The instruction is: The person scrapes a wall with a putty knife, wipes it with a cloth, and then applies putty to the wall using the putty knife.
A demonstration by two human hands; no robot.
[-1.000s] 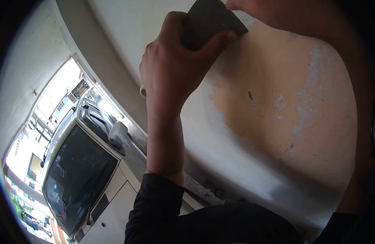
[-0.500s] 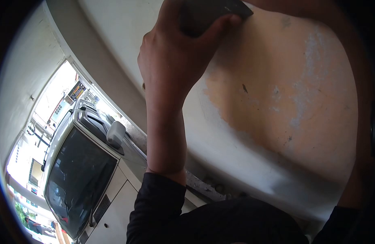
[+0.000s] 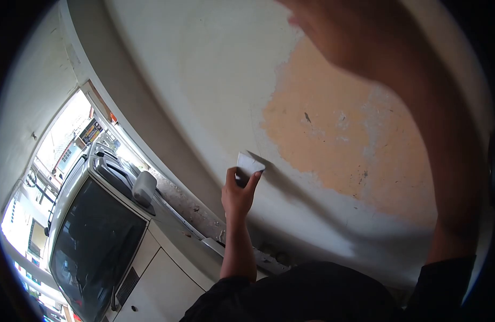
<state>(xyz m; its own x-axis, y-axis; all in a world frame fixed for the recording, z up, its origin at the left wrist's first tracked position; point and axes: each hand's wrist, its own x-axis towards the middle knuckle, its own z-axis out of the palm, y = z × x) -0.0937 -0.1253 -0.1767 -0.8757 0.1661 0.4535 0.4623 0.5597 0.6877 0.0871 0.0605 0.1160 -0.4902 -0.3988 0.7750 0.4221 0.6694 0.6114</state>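
My left hand [image 3: 238, 196] grips a small flat piece of sandpaper or sheet [image 3: 249, 162], pale on the side that shows, between thumb and fingers. It is at the pale curved panel [image 3: 204, 80], to the left of an orange-tan patch [image 3: 317, 118] with grey marks and a small dark chip. My right hand [image 3: 328, 37] is at the top, over the upper part of the patch. Its fingers are blurred and partly cut off by the frame, so what they hold, if anything, cannot be made out.
A light-coloured vehicle [image 3: 161, 279] with a dark windshield [image 3: 100, 241] and a side mirror [image 3: 144, 188] stands at the left. A ledge strewn with debris [image 3: 191, 209] runs between it and the panel. A bright opening lies behind.
My left hand has moved down and away from the camera with the flat piece, off the top of the patch. My right hand has come into view at the top, and more of the panel shows.
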